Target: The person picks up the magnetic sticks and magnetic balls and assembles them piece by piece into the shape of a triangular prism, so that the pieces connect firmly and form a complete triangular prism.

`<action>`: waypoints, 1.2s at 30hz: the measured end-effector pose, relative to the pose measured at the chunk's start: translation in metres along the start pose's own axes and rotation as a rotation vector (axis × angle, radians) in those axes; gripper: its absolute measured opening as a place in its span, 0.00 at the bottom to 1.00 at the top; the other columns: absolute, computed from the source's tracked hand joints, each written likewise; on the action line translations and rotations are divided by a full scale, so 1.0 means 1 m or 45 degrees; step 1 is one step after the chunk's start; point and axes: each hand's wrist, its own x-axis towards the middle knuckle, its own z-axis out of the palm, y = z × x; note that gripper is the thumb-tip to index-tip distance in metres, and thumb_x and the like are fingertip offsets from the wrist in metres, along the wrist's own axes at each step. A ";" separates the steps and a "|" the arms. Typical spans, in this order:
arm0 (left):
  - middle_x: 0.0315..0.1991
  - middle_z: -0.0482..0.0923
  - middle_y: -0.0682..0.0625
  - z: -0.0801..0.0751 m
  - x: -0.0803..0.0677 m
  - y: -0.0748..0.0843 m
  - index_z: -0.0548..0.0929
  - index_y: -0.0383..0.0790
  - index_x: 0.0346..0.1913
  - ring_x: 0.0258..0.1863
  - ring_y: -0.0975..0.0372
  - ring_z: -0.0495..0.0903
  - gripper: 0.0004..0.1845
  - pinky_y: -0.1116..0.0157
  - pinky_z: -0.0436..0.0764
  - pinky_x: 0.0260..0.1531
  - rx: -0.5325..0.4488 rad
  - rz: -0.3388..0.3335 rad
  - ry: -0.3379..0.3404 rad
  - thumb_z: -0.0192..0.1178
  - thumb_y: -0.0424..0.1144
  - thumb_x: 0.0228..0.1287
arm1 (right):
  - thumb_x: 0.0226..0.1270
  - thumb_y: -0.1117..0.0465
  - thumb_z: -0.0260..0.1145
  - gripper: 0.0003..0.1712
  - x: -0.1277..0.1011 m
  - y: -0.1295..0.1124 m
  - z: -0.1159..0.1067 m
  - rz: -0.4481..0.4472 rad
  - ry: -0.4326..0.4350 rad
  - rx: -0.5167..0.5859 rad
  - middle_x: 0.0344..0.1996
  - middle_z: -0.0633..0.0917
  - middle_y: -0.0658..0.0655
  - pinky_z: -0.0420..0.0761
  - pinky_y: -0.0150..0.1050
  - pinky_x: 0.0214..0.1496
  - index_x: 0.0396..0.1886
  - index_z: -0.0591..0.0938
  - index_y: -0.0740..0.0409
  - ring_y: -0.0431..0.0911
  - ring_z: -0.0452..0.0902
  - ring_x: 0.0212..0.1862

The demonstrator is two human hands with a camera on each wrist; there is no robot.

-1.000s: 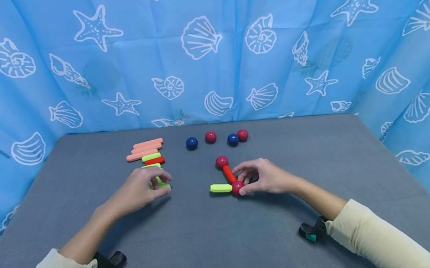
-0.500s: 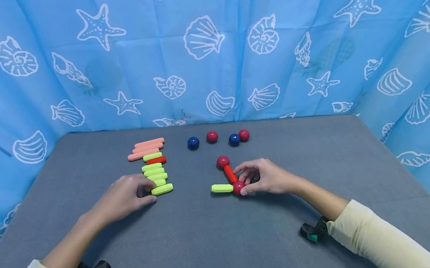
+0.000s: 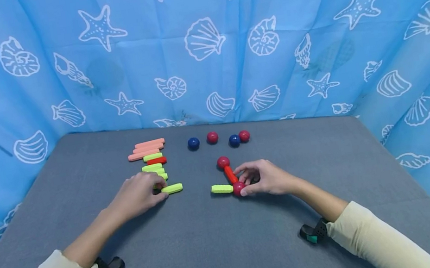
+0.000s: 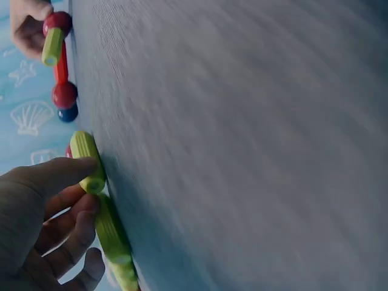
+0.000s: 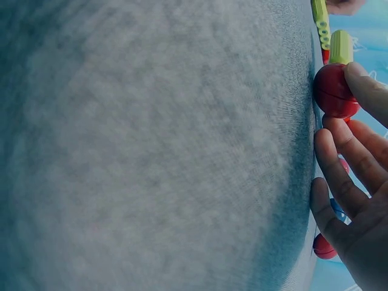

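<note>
1. Left hand [image 3: 140, 195] seen left of centre in the head view, thumb and fingers pinching one end of a yellow-green stick [image 3: 172, 188]; stick lying flat on the grey table [image 3: 217, 255], pulled a little right of the stick row [image 3: 150, 160].
2. Same pinch shown at lower left of the left wrist view: thumb [image 4: 57, 176] on top of the stick [image 4: 88, 160], curled fingers beneath, more green sticks just below.
3. Right hand [image 3: 266, 177] placed just right of centre, thumb and fingers curled round the near red ball [image 3: 238, 188]; grip narrow, closed on the ball, as confirmed at upper right of the right wrist view [image 5: 335, 91].
4. Built so far, judging from the layout: red stick [image 3: 230, 174] joining the near ball to a far red ball [image 3: 223, 162], plus a second yellow-green stick [image 3: 222, 189] touching the near ball on its left side.
5. Left unused, toward the upper middle of the frame: two blue and two red loose balls [image 3: 218, 139], and the row of pink, green and red sticks at upper left of the table.
6. Judged early in the build: only two balls and two sticks joined, most pieces apart from the structure, held stick not yet attached.
</note>
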 end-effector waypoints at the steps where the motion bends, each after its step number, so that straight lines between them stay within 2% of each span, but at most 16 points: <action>1: 0.32 0.82 0.54 0.001 0.002 0.002 0.88 0.40 0.40 0.31 0.63 0.77 0.10 0.59 0.81 0.37 -0.021 -0.004 -0.005 0.74 0.37 0.56 | 0.59 0.60 0.75 0.31 0.000 0.000 0.000 0.000 -0.002 0.003 0.43 0.86 0.55 0.81 0.41 0.47 0.61 0.77 0.64 0.46 0.80 0.42; 4: 0.30 0.82 0.56 0.006 0.012 0.010 0.89 0.41 0.40 0.30 0.63 0.76 0.08 0.62 0.79 0.35 -0.139 -0.041 -0.017 0.73 0.38 0.58 | 0.60 0.60 0.75 0.31 -0.001 0.000 0.000 -0.004 -0.003 0.009 0.43 0.86 0.56 0.81 0.41 0.47 0.61 0.77 0.64 0.46 0.80 0.42; 8: 0.31 0.83 0.54 0.012 0.029 0.021 0.89 0.40 0.39 0.30 0.62 0.77 0.08 0.64 0.78 0.31 -0.366 -0.096 0.003 0.72 0.39 0.59 | 0.60 0.60 0.75 0.31 -0.002 -0.001 -0.001 0.001 0.000 0.011 0.43 0.86 0.56 0.80 0.41 0.48 0.62 0.77 0.64 0.47 0.80 0.42; 11: 0.31 0.83 0.53 0.018 0.043 0.030 0.89 0.40 0.39 0.31 0.61 0.78 0.08 0.65 0.79 0.32 -0.458 -0.104 0.026 0.72 0.39 0.59 | 0.60 0.60 0.75 0.31 -0.001 -0.001 -0.001 0.008 0.001 0.008 0.43 0.86 0.56 0.80 0.42 0.48 0.62 0.77 0.64 0.47 0.80 0.42; 17: 0.30 0.83 0.54 0.030 0.064 0.046 0.90 0.41 0.39 0.30 0.60 0.77 0.08 0.64 0.79 0.30 -0.489 -0.129 0.044 0.72 0.40 0.59 | 0.60 0.59 0.75 0.31 0.000 -0.001 0.001 0.018 0.006 -0.002 0.44 0.86 0.55 0.80 0.42 0.49 0.62 0.77 0.63 0.46 0.80 0.42; 23: 0.31 0.83 0.54 0.038 0.073 0.052 0.89 0.41 0.40 0.31 0.60 0.78 0.09 0.66 0.79 0.30 -0.509 -0.170 0.044 0.72 0.42 0.60 | 0.60 0.59 0.75 0.31 0.001 -0.001 0.001 0.022 0.007 -0.002 0.43 0.86 0.55 0.80 0.42 0.49 0.61 0.77 0.63 0.46 0.80 0.42; 28: 0.32 0.83 0.52 0.040 0.074 0.049 0.87 0.40 0.44 0.31 0.59 0.79 0.11 0.65 0.81 0.30 -0.609 -0.177 0.038 0.70 0.41 0.62 | 0.60 0.59 0.75 0.31 0.001 -0.002 -0.001 0.032 0.001 0.004 0.43 0.86 0.55 0.80 0.43 0.49 0.61 0.77 0.63 0.46 0.80 0.41; 32: 0.34 0.84 0.48 0.039 0.075 0.043 0.86 0.39 0.47 0.30 0.57 0.80 0.10 0.64 0.81 0.31 -0.687 -0.140 0.028 0.65 0.40 0.67 | 0.60 0.59 0.75 0.31 0.000 -0.001 -0.001 0.030 -0.004 0.006 0.43 0.86 0.55 0.80 0.43 0.50 0.62 0.77 0.63 0.46 0.80 0.42; 34: 0.35 0.84 0.46 0.036 0.077 0.040 0.85 0.37 0.48 0.29 0.56 0.80 0.10 0.63 0.80 0.30 -0.702 -0.130 0.062 0.63 0.39 0.69 | 0.60 0.59 0.75 0.31 0.000 -0.001 -0.001 0.028 -0.005 0.009 0.43 0.86 0.55 0.80 0.43 0.50 0.62 0.77 0.63 0.46 0.80 0.42; 36: 0.35 0.84 0.45 0.034 0.081 0.036 0.84 0.35 0.49 0.29 0.56 0.80 0.12 0.64 0.79 0.30 -0.696 -0.141 0.136 0.64 0.38 0.69 | 0.60 0.59 0.75 0.31 0.000 0.000 -0.001 0.027 -0.005 0.009 0.43 0.86 0.55 0.80 0.42 0.50 0.62 0.77 0.63 0.46 0.80 0.42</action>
